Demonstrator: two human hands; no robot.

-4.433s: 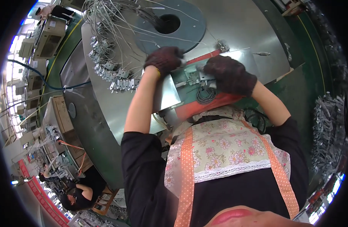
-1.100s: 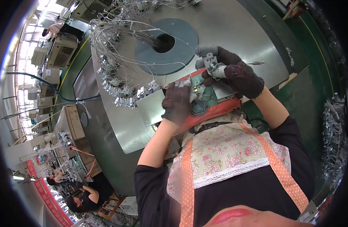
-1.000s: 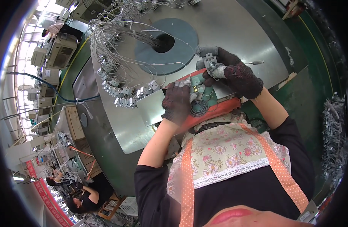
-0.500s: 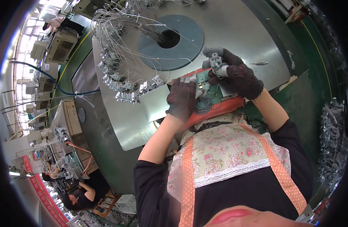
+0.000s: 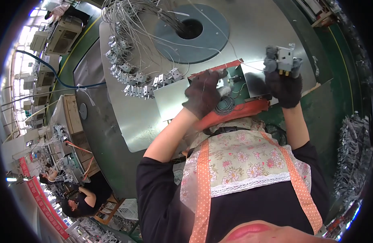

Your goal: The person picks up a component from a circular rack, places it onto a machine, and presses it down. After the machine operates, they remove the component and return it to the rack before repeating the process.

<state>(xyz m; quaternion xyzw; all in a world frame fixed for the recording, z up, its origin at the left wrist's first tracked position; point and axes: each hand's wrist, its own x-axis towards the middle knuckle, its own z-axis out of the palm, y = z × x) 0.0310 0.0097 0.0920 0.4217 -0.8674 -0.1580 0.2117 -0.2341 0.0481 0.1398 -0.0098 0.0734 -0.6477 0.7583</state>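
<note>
My right hand (image 5: 284,83), in a dark glove with grey fingertips, holds up a small silver metal box-shaped part (image 5: 285,58) with brass-coloured terminals. A thin pale line runs toward it from the left. My left hand (image 5: 203,91), gloved too, is closed over the left side of a green-floored work recess (image 5: 243,87). Beside its fingers shows a pale piece (image 5: 221,83); what the fingers grip is mostly hidden. A coil of thin grey line (image 5: 225,106) lies just below that hand, above a red padded edge (image 5: 243,113).
Several similar metal parts (image 5: 132,77) with thin lines lie in a curved row at the left of the metal table (image 5: 140,133). Their lines lead into a hole in a grey-blue disc (image 5: 219,36). A grey bundle (image 5: 348,154) stands at far right. Co-workers sit at left.
My right hand has moved right, away from the left hand, carrying the metal part out over the table. The left hand stays at the recess, its fingers now bent further in.
</note>
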